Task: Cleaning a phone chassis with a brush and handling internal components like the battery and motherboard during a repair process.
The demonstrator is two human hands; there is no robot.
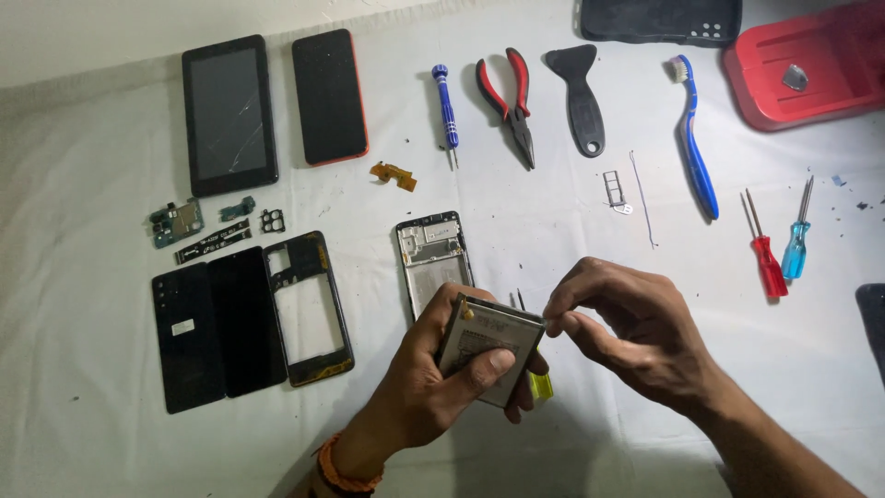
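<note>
1. Left hand (433, 383), orange band at the wrist: grip closed around a flat phone battery (490, 348), thumb across its face, fingers behind; battery held tilted above the surface (83, 424), nearest the camera.
2. Right hand (636, 337): thumb and forefinger pressed together, pinching at the battery's upper right corner.
3. Yellow-handled tool (541, 385): partly hidden under the left hand, just below the battery.
4. Opened phone body (431, 258): flat on the surface directly beyond the battery, lower end hidden by the left hand.
5. To the left, laid side by side: black back cover (187, 334), dark screen panel (246, 318), black mid frame (310, 309); small circuit boards (177, 222) just beyond them.
6. To the right: red screwdriver (765, 258) beside a light blue screwdriver (796, 244).
7. Far row, left to right: cracked tablet (230, 113), orange-edged phone (329, 96), blue screwdriver (447, 111), red-handled pliers (510, 101), black pry scraper (581, 97), blue toothbrush (696, 152), red tray (811, 65).
</note>
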